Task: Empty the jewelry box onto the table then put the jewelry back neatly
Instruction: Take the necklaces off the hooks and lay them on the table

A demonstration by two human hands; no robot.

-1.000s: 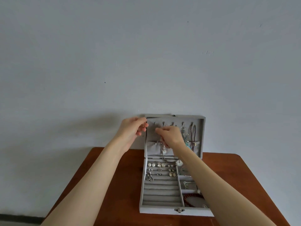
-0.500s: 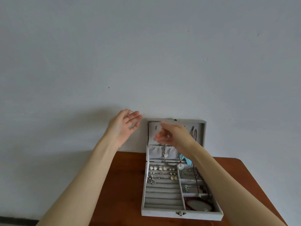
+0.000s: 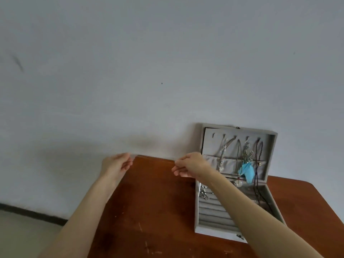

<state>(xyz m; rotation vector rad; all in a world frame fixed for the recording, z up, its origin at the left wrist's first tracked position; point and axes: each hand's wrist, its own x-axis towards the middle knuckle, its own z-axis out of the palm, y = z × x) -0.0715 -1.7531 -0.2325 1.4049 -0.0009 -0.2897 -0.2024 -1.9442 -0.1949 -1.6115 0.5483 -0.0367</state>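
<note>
Brown table (image 3: 158,211) stood against grey wall (image 3: 167,53); open box (image 3: 214,215) on it. Left of box, both hands raised: left hand (image 3: 116,164) and right hand (image 3: 189,165) curled, contents indiscernible.

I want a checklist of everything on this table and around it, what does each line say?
Surface: brown wooden table, scratched near the front.
Job's things: grey jewelry box open on the table's right side, lid upright; necklaces hang inside the lid, a blue feather piece among them; earrings sit in the ring rows.
Clutter: nothing seen.
Hands: left hand and right hand raised over the table left of the box, fingers curled; a held chain cannot be made out.
Cables: nothing seen.
Surroundings: plain grey wall, dark baseboard.
</note>
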